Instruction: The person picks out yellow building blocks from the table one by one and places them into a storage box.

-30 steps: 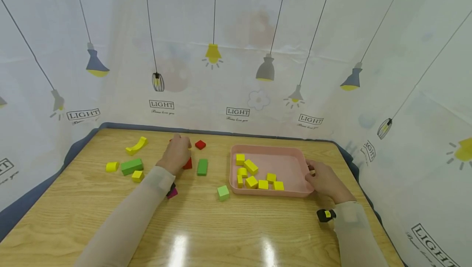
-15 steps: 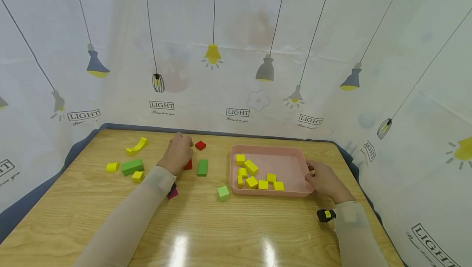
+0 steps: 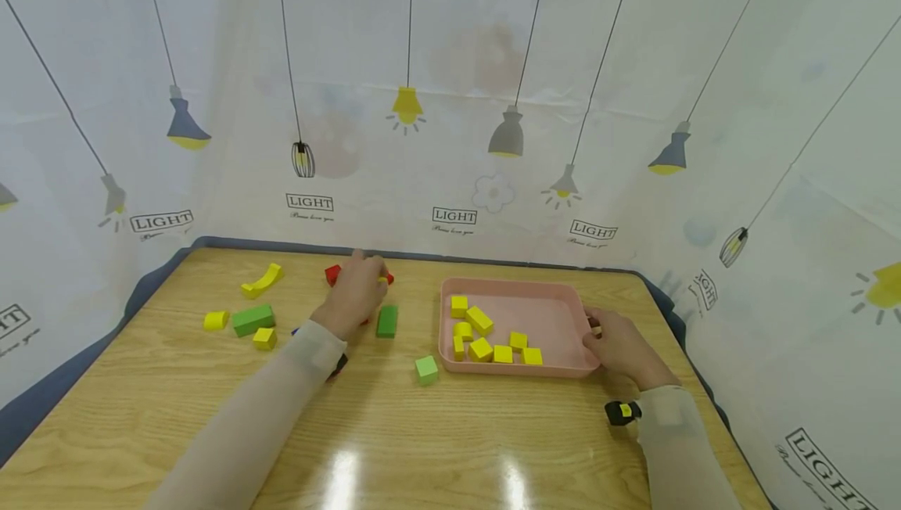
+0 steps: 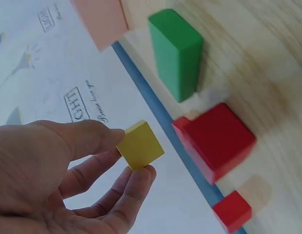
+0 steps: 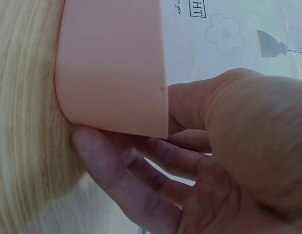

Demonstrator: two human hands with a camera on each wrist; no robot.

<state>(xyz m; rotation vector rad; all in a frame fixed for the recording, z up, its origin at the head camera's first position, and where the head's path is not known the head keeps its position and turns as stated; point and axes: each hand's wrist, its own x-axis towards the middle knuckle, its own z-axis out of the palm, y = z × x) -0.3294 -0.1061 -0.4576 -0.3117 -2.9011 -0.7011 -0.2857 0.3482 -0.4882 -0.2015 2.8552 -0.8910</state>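
My left hand point(image 3: 355, 292) is raised over the back left of the table. Between its thumb and fingertips it pinches a small yellow block point(image 4: 140, 145), mostly hidden in the head view. Under and around this hand lie red blocks point(image 4: 220, 139) and an upright-looking green block point(image 4: 176, 56). At the right end of a pink tray point(image 3: 552, 313), my right hand point(image 3: 625, 344) grips the wall, thumb at the rim and fingers against the outside. Several yellow blocks point(image 3: 479, 320) lie in the tray's left and front part.
A light green cube point(image 3: 425, 370) lies left of the tray. Farther left are a yellow arch point(image 3: 262, 281), a yellow rounded block point(image 3: 215, 320), a long green block point(image 3: 253, 320) and a yellow cube point(image 3: 264, 339). A printed curtain point(image 3: 450, 150) surrounds the table.
My left hand has moved right and a little up, with the yellow block now showing at its fingertips. A red block behind it has come into view. The right hand and tray stay put.
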